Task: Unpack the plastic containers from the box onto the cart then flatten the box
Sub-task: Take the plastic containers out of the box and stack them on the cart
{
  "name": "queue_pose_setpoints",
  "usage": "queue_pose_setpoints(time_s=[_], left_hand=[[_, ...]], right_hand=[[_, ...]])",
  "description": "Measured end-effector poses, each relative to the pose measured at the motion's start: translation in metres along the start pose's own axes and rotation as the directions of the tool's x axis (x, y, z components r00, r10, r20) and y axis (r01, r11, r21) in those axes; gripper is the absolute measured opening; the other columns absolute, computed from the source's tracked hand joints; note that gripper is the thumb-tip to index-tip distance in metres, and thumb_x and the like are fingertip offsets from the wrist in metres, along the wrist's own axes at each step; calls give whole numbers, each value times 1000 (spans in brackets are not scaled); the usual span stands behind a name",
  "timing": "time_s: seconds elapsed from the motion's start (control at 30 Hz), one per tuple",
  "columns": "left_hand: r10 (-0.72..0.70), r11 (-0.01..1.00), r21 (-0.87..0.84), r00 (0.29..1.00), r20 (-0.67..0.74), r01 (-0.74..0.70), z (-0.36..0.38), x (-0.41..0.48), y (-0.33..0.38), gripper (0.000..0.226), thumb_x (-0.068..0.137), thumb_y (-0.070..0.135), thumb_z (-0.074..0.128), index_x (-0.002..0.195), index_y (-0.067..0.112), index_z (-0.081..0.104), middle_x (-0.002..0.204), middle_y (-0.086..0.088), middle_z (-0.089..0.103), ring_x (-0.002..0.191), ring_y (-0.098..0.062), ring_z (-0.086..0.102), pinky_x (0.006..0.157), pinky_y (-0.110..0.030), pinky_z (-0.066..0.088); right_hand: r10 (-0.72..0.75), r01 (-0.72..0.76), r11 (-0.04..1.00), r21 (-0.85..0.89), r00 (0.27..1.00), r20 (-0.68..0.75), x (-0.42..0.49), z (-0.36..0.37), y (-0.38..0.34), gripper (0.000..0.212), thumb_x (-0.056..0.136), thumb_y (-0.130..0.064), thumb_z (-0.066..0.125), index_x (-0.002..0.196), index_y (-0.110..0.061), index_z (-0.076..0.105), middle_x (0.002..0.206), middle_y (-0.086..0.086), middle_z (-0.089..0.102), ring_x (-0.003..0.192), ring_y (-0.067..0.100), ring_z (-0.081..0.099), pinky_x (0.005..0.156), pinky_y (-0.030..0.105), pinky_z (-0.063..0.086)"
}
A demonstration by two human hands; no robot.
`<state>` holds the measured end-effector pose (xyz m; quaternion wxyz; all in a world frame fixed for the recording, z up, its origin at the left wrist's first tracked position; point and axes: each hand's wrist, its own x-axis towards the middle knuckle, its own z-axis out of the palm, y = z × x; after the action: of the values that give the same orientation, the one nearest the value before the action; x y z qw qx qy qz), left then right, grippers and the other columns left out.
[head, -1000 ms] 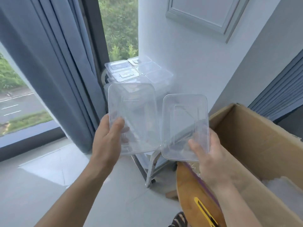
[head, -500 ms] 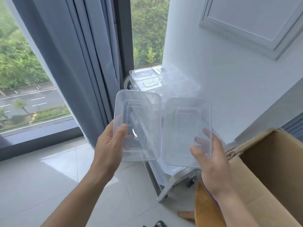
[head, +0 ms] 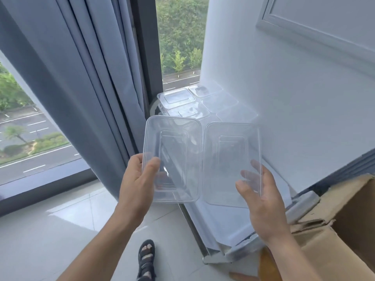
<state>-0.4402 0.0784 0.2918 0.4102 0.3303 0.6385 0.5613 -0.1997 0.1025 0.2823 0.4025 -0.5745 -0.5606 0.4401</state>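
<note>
1. Window glass [head: 30, 128] fills the far left, with a road and trees outside. A blue-grey pleated curtain [head: 81, 78] hangs just beside it, down to the pale tiled floor [head: 50, 230].
2. My left hand [head: 138, 183] holds the first clear rectangular plastic container [head: 172, 157] in the air by its near short end. My thumb lies across the near face and the other fingers [head: 140, 159] curl behind the rim, so the edge is pinched between them.
3. Below my left arm, my foot in a black strappy sandal [head: 147, 258] stands on the floor.
4. Beyond both hands, a group of clear plastic containers [head: 203, 102] sits on top of the white metal cart [head: 219, 230]. They are packed side by side against the white wall [head: 294, 108].
5. The second clear rectangular plastic container [head: 231, 163] is just right of the first. Their long edges are touching or nearly so, and I cannot tell which. It too is off the cart, held up in front of it.
6. My right hand [head: 261, 199] grips that container at its near right corner. The thumb is on the near face and the other fingers are spread behind, showing through the plastic.
7. The brown cardboard box [head: 334, 230] stands at the far right, just beside the cart's lower end. Its near flap is creased and torn, and its inside is hidden from me.
</note>
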Motion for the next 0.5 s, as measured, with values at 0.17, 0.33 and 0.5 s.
queue_pose_setpoints(time_s=[0.17,0.33,0.5], left_hand=[[2,1000,26,991,130,-5,-13,74,4,17,92,42,59,103,29,60,105,3,71,97,-23,72,81,-49,56],[-8,999,49,972,235,-3,-22,135,13,20,92,46,57,104,32,63,99,4,73,96,-22,72,84,-52,57],[-18,995,95,945,327,-14,-7,171,16,22,97,45,56,112,30,64,104,7,72,98,-15,71,84,-45,57]], right_hand=[[53,-54,998,-6,990,-128,27,39,-14,51,75,-51,58,123,-51,41,122,-18,60,100,-21,54,74,4,41],[96,-96,995,9,970,-224,48,76,-26,44,76,-52,60,115,-60,41,120,-20,61,103,-19,54,81,13,40],[149,-146,989,35,935,-322,57,86,-28,40,90,-38,64,113,-61,41,119,-26,59,104,-21,52,81,12,39]])
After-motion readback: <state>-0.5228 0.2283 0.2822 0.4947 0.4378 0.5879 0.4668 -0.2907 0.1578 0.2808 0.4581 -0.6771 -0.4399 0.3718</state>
